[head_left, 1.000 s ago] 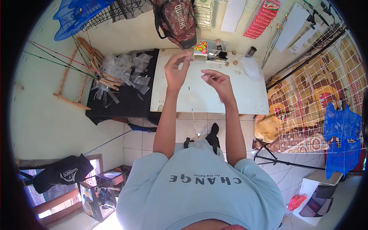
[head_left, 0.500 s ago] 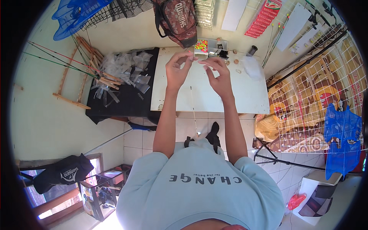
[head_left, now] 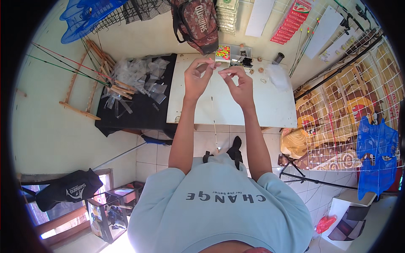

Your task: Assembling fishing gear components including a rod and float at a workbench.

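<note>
My left hand (head_left: 197,79) and my right hand (head_left: 239,85) are raised over the white table (head_left: 270,103), a small gap between their fingertips. On each hand, thumb and forefinger are pinched together. Whatever lies between them is too fine to make out. Below, between my forearms, a slim pale rod with dark tips, like a fishing float (head_left: 215,130), stands or hangs upright in front of the table edge; what holds it cannot be seen. Just beyond my fingertips sits a box of small bright red and yellow pieces (head_left: 222,52).
Beside the box is a grey tray (head_left: 248,50) with a small bottle. A dark spool (head_left: 278,58) and a clear plastic bag (head_left: 279,78) lie at the right. Clear plastic pieces (head_left: 143,76) cover a black cloth (head_left: 126,120) at left. A camouflage bag (head_left: 196,27) hangs behind.
My right hand's fingers have closed into a tighter pinch, its fingertips slightly lower. The left hand stays nearly in place, and the whole view has shifted slightly.
</note>
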A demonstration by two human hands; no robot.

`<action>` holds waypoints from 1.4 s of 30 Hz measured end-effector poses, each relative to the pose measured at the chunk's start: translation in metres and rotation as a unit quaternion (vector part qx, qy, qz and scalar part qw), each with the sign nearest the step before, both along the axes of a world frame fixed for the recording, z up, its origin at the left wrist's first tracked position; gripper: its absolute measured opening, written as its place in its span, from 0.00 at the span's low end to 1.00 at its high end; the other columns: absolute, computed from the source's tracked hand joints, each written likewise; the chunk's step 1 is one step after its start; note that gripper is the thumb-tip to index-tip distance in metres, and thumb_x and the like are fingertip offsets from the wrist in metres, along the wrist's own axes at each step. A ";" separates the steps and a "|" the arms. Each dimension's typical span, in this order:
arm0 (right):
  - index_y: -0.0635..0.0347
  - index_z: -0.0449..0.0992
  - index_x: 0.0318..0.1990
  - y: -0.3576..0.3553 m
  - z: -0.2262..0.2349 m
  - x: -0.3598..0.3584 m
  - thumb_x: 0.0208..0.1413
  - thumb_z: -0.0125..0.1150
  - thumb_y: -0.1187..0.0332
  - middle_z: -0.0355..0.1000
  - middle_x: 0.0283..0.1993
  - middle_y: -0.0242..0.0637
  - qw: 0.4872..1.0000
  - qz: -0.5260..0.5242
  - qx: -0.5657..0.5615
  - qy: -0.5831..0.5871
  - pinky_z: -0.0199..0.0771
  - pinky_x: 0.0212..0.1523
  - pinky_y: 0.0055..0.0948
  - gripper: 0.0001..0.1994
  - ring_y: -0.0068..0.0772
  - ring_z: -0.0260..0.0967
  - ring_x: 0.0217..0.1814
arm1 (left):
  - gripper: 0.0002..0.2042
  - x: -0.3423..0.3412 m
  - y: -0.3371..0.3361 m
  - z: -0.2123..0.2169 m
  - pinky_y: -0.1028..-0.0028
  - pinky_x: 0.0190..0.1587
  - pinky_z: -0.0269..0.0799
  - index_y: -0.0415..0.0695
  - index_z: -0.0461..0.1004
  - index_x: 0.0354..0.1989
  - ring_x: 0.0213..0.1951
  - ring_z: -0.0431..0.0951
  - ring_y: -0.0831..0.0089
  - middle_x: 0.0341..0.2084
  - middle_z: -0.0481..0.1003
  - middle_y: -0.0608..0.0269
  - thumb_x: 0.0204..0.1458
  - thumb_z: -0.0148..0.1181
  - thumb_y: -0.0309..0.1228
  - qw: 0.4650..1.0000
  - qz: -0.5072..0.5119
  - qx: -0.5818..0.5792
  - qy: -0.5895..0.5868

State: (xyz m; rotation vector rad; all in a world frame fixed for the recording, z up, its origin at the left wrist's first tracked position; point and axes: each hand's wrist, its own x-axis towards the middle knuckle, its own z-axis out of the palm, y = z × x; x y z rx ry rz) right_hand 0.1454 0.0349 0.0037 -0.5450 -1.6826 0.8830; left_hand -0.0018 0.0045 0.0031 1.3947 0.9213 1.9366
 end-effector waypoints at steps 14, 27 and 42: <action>0.56 0.78 0.33 0.001 -0.005 -0.010 0.42 0.69 0.70 0.75 0.36 0.30 0.989 -0.059 0.098 -0.094 0.68 0.39 0.29 0.09 0.31 0.66 0.42 | 0.05 0.005 -0.002 0.007 0.71 0.45 0.74 0.36 0.68 0.39 0.44 0.78 0.64 0.36 0.73 0.56 0.55 0.52 0.17 0.999 -0.017 -0.018 -0.034; 0.60 0.76 0.35 -0.001 0.009 0.006 0.50 0.63 0.76 0.73 0.33 0.32 0.997 0.046 -0.045 0.042 0.65 0.40 0.24 0.05 0.20 0.66 0.38 | 0.13 0.002 -0.002 0.008 0.76 0.40 0.72 0.39 0.68 0.45 0.36 0.78 0.75 0.32 0.77 0.61 0.51 0.57 0.18 0.996 0.078 0.013 0.049; 0.44 0.83 0.29 0.011 0.026 0.018 0.41 0.71 0.60 0.59 0.22 0.24 0.978 -0.094 0.120 -0.144 0.49 0.37 0.29 0.06 0.25 0.56 0.32 | 0.10 -0.004 -0.003 0.012 0.79 0.39 0.71 0.39 0.73 0.42 0.34 0.77 0.78 0.33 0.77 0.63 0.51 0.59 0.19 0.996 0.063 -0.003 0.070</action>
